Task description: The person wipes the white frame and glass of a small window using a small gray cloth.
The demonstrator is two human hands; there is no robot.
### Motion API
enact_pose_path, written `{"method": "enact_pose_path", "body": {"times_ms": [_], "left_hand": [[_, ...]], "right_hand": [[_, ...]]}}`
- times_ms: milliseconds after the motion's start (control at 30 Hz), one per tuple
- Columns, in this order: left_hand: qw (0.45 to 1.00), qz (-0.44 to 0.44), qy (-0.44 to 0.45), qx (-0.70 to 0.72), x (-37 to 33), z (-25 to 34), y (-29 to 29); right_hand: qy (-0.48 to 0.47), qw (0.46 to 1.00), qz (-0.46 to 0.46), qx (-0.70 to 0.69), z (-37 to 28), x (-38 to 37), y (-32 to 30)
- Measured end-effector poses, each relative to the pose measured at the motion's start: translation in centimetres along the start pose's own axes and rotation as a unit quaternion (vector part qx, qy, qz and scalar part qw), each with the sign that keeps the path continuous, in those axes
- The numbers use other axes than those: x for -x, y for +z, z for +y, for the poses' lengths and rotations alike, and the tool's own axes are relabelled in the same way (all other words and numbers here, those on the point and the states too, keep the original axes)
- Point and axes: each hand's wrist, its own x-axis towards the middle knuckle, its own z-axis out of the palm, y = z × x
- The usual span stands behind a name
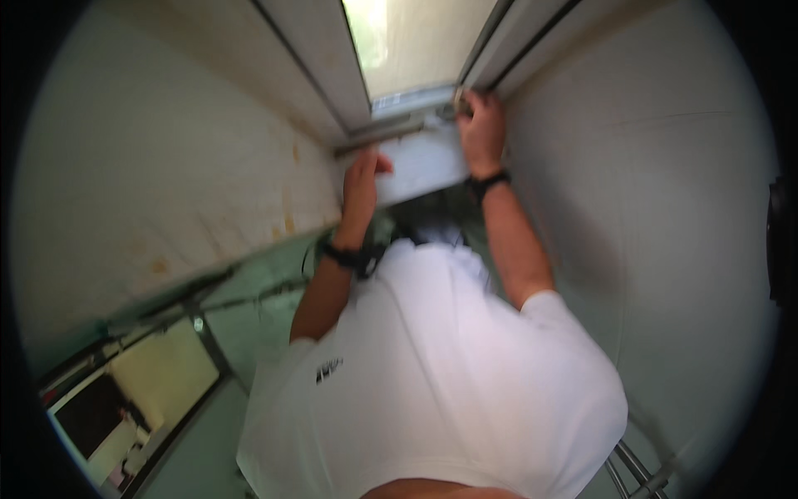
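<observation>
My right hand (482, 133) reaches to the lower right corner of a window frame (395, 125). Its fingers are closed around a small brownish-grey thing, too blurred to name, pressed against the frame. At the left end of the white sill (424, 166) is my left hand (362, 176), fingers loosely bent and the thumb side apart, with nothing seen in it. Behind the frame shows the pale window pane (424, 50). A small whitish bit (434, 121) lies on the frame's bottom rail, beside my right fingers.
A stained pale wall (191, 158) flanks the window on the left, and a smooth grey-white wall (648, 175) on the right. Below left is a dark-framed opening (166, 374) with another space seen through it. Metal bars (636, 470) stand at the lower right.
</observation>
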Motion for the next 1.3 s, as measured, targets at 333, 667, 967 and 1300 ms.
{"method": "enact_pose_path", "body": {"times_ms": [333, 667, 967, 1300], "left_hand": [[0.999, -0.032, -0.022, 0.036, 0.2, 0.2, 0.4], [0.97, -0.111, 0.092, -0.196, -0.2, 4.9, 5.6], [0.859, -0.123, 0.259, -0.425, -3.7, 1.2, 14.2], [0.816, -0.179, 0.199, -0.513, -6.7, -2.1, 13.3]], "right_hand": [[-0.176, 0.984, 0.034, 0.019, -3.4, -4.5, -5.5], [-0.224, 0.966, 0.101, 0.076, -8.3, -8.3, -10.6], [-0.314, 0.908, 0.174, 0.214, -9.3, -11.3, -13.1], [-0.425, 0.868, 0.013, 0.255, -1.1, -4.1, -4.3]]}}
